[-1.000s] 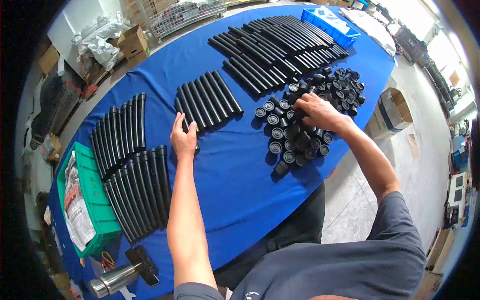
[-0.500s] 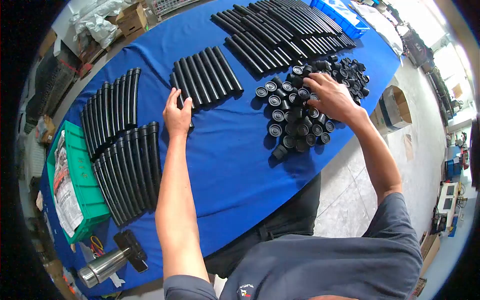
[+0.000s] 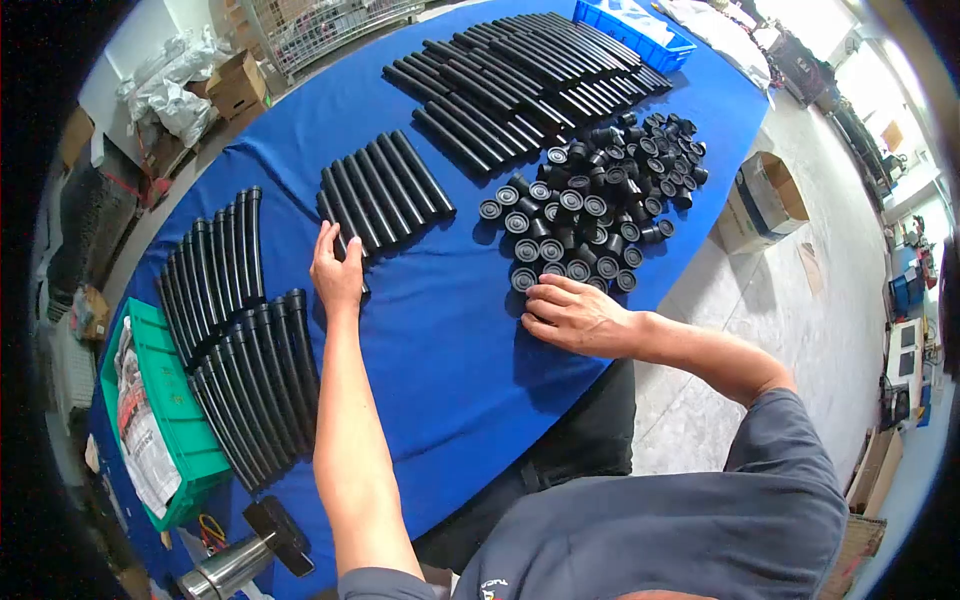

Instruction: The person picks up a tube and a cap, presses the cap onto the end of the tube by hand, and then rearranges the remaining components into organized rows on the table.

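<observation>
My left hand (image 3: 338, 272) is at the near end of the middle row of black tubes (image 3: 385, 190). Its thumb and fingers lie on either side of the leftmost tube, whose lower end shows beside the hand. At the near edge of a heap of black end caps (image 3: 570, 200), my right hand (image 3: 578, 318) has its fingers curled down. Whatever lies under those fingers is hidden. To the left, two rows of tubes with caps on their ends (image 3: 265, 370) lie side by side.
More black tubes (image 3: 520, 85) are stacked at the back beside a blue crate (image 3: 640, 42). A green crate (image 3: 185, 430) with newspaper stands at the left, near a steel flask (image 3: 225, 570) and a dark phone-like object (image 3: 278, 537). A cardboard box (image 3: 765, 205) is on the floor.
My right hand has moved from over the middle of the cap heap to its near edge. My left hand stays at the leftmost tube. The whole view has shifted slightly.
</observation>
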### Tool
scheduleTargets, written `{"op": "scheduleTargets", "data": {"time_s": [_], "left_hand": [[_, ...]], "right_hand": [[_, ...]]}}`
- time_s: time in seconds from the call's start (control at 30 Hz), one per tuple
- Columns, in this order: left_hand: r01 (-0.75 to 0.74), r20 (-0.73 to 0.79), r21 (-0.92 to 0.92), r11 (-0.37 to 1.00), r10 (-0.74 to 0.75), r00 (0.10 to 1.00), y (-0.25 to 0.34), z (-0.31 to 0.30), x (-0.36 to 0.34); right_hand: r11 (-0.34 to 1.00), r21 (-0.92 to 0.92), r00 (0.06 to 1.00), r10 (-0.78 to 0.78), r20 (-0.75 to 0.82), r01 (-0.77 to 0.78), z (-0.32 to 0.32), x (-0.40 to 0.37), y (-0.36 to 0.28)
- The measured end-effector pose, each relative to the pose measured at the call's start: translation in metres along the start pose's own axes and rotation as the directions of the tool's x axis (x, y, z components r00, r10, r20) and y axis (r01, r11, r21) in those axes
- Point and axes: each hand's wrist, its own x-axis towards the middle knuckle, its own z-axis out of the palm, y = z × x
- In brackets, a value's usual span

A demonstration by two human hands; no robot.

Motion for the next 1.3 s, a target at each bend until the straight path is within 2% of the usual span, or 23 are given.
{"op": "scheduleTargets", "data": {"time_s": [0.1,0.2,0.23,0.27,0.3,0.33,0.37,0.43,0.47,0.53,0.63,0.73,0.77,0.87,0.9,1.1,1.2,1.27,1.3], "left_hand": [[0.003,0.001,0.008,1.000,-0.003,1.000,0.000,0.000,-0.001],[-0.007,-0.008,0.015,1.000,0.007,1.000,-0.001,0.000,0.000],[-0.011,-0.013,-0.007,1.000,0.011,1.000,-0.008,0.003,-0.001],[-0.016,-0.018,-0.031,0.999,0.016,1.000,-0.014,0.005,0.001],[-0.023,-0.025,-0.057,0.998,0.022,0.999,-0.019,0.008,0.002],[-0.026,-0.026,-0.054,0.998,0.024,0.999,-0.017,0.009,0.003],[-0.027,-0.028,-0.049,0.998,0.025,0.999,-0.015,0.008,0.002],[-0.022,-0.026,-0.040,0.999,0.021,0.999,-0.014,0.007,0.000],[-0.019,-0.025,-0.036,0.999,0.018,1.000,-0.013,0.007,0.000],[-0.015,-0.022,-0.030,0.999,0.014,1.000,-0.009,0.004,0.001],[-0.004,-0.009,0.009,1.000,0.004,1.000,0.000,0.000,0.000],[-0.004,-0.007,-0.005,1.000,0.004,1.000,0.003,-0.001,0.000],[-0.003,-0.009,0.017,1.000,0.003,1.000,0.002,-0.001,-0.001],[-0.005,-0.013,0.008,1.000,0.005,1.000,-0.002,0.001,0.000],[-0.009,-0.015,0.004,1.000,0.009,1.000,-0.003,0.001,0.001],[-0.015,-0.023,-0.027,1.000,0.014,1.000,-0.003,0.001,0.001],[-0.012,-0.014,-0.019,1.000,0.011,1.000,0.001,0.001,-0.002],[-0.012,-0.020,0.004,1.000,0.012,1.000,0.001,0.001,-0.001],[-0.039,-0.024,0.019,0.999,0.040,0.999,-0.004,0.002,0.000]], "right_hand": [[0.999,0.039,0.996,-0.015,-0.091,0.019,0.003,0.003,0.000],[0.967,0.215,0.964,0.178,-0.200,-0.134,-0.031,0.005,-0.011],[0.917,0.304,0.935,0.317,-0.158,-0.259,-0.039,-0.005,-0.008],[0.828,0.416,0.866,0.474,-0.159,-0.377,-0.041,-0.015,0.000],[0.818,0.323,0.823,0.544,-0.164,-0.476,-0.065,-0.018,0.011],[0.767,0.317,0.772,0.620,-0.141,-0.558,-0.065,-0.035,0.030],[0.679,0.265,0.690,0.721,-0.066,-0.685,-0.067,-0.047,0.047],[0.559,0.154,0.568,0.822,0.019,-0.815,-0.062,-0.064,0.075],[0.600,0.192,0.609,0.793,-0.012,-0.777,-0.049,-0.078,0.091],[0.629,0.116,0.627,0.777,-0.057,-0.769,-0.040,-0.081,0.099],[0.647,0.131,0.650,0.760,-0.022,-0.751,-0.027,-0.078,0.099],[0.609,0.124,0.616,0.788,0.021,-0.783,-0.026,-0.070,0.094],[0.634,0.111,0.633,0.773,-0.047,-0.765,-0.020,-0.071,0.095],[0.675,0.063,0.673,0.738,-0.054,-0.735,-0.014,-0.074,0.097],[0.622,0.086,0.626,0.779,0.038,-0.778,-0.015,-0.075,0.098],[0.695,-0.054,0.692,0.702,-0.168,-0.717,-0.055,-0.051,0.072],[0.784,0.053,0.773,0.620,-0.139,-0.619,-0.054,-0.019,0.048],[0.861,0.093,0.861,0.507,-0.054,-0.501,-0.040,0.008,0.031],[0.886,0.064,0.884,0.462,-0.067,-0.459,-0.030,0.020,0.025]]}}
